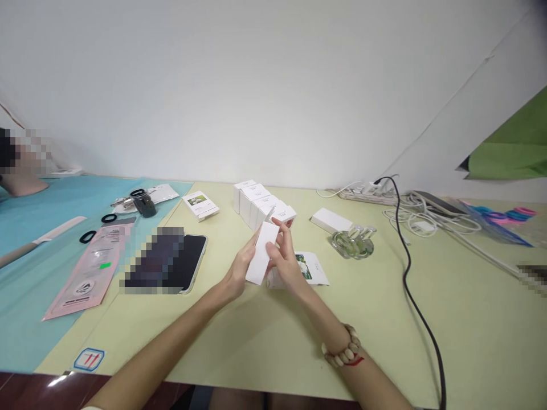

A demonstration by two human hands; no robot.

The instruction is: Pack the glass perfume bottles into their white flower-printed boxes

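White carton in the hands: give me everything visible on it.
The white carton is slim, oblong and apparently thin card; its camera-facing side is plain. It is held over the yellow tabletop, slanted, upper end leaning right. The left hand grips its left edge; the right hand holds the other side, thumb on the plain face. A flap seems raised at the top; contents can't be seen.

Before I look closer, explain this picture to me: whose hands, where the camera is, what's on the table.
No machine here: these are a person's bare left hand and right hand, pictured from one camera worn on that person's head, facing forward and down. The hands hold a white oblong cardboard box above a pale yellow table. Beyond it stands a row of small white cardboard boxes. Left of the hands lies a flat black-screened device, partly pixelated; on the right runs a long black cable.
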